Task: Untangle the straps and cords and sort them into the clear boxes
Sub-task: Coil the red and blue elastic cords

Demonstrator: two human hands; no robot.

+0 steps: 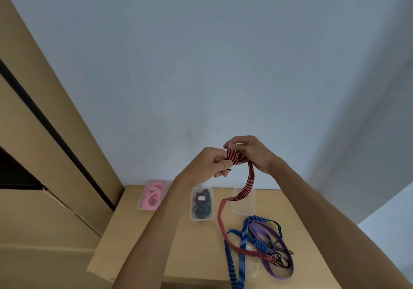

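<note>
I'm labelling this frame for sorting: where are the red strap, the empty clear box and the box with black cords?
red strap [249, 178]: head view, on the hanging stretch below the hands.
empty clear box [243, 208]: head view, on its bare floor.
box with black cords [191, 208]: head view, on its left wall.

Woven, ribbed red strap [248, 181]; clear glossy plastic boxes [243, 210] behind it on matt brown cardboard table [138, 239].

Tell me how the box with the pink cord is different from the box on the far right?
The pink-cord box holds a coiled pink cord; the far-right box looks empty, with only the red strap hanging in front of it. The pink-cord box sits at the table's left corner; the far-right box sits past the black-cord box. Both are clear plastic.
</note>
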